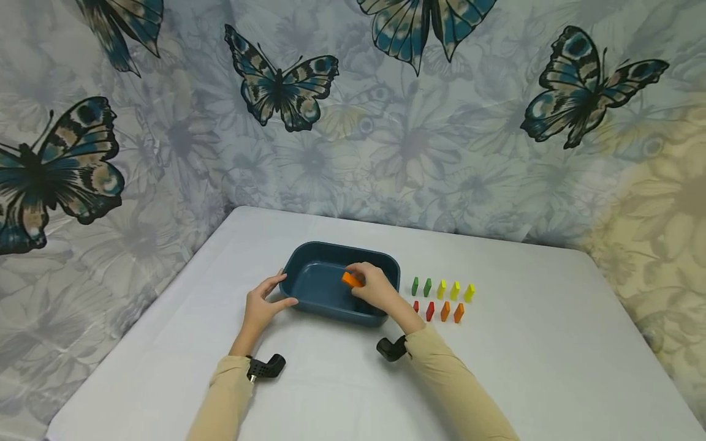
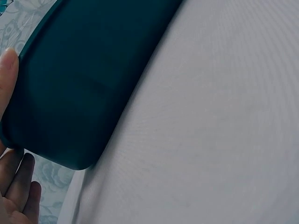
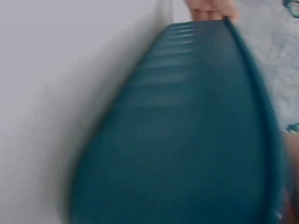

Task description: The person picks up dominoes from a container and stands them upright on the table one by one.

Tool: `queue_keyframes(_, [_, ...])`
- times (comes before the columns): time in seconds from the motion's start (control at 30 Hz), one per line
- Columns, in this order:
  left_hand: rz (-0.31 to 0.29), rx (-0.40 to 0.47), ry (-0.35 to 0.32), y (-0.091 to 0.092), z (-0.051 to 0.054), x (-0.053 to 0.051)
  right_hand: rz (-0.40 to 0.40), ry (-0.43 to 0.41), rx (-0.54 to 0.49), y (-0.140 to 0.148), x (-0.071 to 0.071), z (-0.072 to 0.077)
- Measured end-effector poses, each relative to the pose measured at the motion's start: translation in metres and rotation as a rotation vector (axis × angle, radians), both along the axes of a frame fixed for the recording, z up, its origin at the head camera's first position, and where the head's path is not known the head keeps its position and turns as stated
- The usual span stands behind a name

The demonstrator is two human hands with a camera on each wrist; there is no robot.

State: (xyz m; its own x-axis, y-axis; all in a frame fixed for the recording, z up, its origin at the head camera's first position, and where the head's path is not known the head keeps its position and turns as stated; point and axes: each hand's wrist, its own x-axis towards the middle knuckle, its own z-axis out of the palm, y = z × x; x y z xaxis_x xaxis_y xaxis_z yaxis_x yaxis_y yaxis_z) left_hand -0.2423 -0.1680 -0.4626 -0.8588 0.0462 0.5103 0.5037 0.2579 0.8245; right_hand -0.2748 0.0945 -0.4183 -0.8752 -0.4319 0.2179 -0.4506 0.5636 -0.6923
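Observation:
A dark teal rectangular basin [image 1: 320, 283] sits on the white table. My left hand [image 1: 260, 309] holds its left end at the rim, thumb along the near side and fingers round the end; in the left wrist view the basin's outer wall [image 2: 88, 84] fills the upper left. Over the basin's right half, my right hand [image 1: 376, 289] pinches an orange domino-shaped block [image 1: 351, 280] between thumb and fingers. The right wrist view is blurred and shows mainly the basin's near wall [image 3: 182, 121], with the block out of sight.
Right of the basin, small blocks stand upright in two rows. The back row has two green blocks [image 1: 427, 287] and three yellow blocks [image 1: 455, 290]. In front are two red blocks [image 1: 430, 311], one partly behind my right arm, and two orange blocks [image 1: 445, 311]. A butterfly-patterned cloth [image 1: 342, 165] hangs behind.

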Motion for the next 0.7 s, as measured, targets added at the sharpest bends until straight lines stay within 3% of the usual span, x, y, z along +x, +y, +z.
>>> queue_keyframes(0.2, [0.004, 0.001, -0.007, -0.001, -0.001, 0.001, 0.035, 0.065, -0.127, 0.029, 0.018, 0.010])
queue_keyframes(0.4, [-0.018, 0.008, -0.009, 0.003, 0.000, -0.001, -0.035, 0.105, -0.251, 0.062, 0.046, 0.036])
queue_keyframes(0.53, [-0.010, 0.001, 0.001, 0.002, 0.001, 0.000, -0.119, 0.202, -0.254, 0.082, 0.062, 0.051])
queue_keyframes(0.7, [0.001, -0.007, 0.005, 0.001, 0.002, 0.003, -0.181, 0.265, -0.234, 0.114, 0.067, 0.047])
